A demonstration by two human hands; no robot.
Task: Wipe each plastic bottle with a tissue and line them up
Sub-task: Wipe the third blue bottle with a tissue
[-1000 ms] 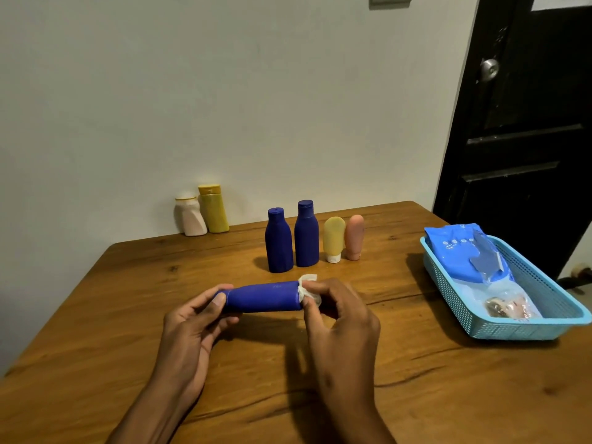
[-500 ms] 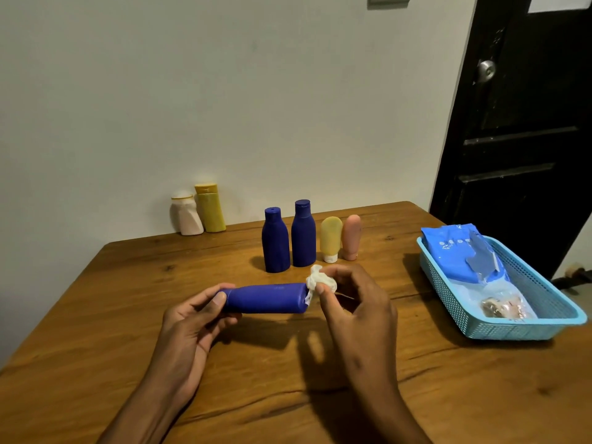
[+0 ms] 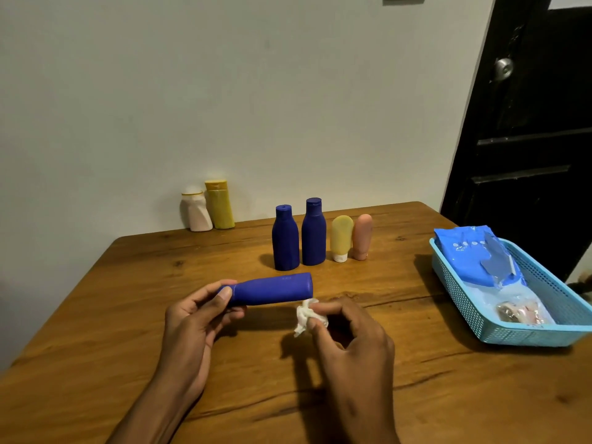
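**Blue Bottle Held Sideways, Tissue at Its Base**

Dark blue plastic bottle (image 3: 272,289) lies horizontal above the brown wooden table (image 3: 128,315), cap end to the left and flat base to the right. The left hand (image 3: 195,318) holds the cap end, with thumb and fingers curled round it. The right hand (image 3: 349,331) pinches a crumpled white tissue (image 3: 306,317) between thumb and fingertips; the tissue sits just below the base edge of the bottle, and contact between the two cannot be confirmed.

Behind the held bottle, four containers stand in a row: two upright dark blue plastic bottles (image 3: 285,240) (image 3: 313,233), a pale yellow squeeze tube (image 3: 341,237) standing on its white cap, and a pink squeeze tube (image 3: 362,236) standing on its cap. The items in the row stand just beside one another.

At the far edge, against the wall, a white plastic bottle (image 3: 195,211) and a yellow plastic bottle (image 3: 219,205) stand side by side.

On the right of the table, a light blue perforated plastic basket (image 3: 512,328) contains a blue soft pack (image 3: 474,254) and a clear wrapper (image 3: 515,310).
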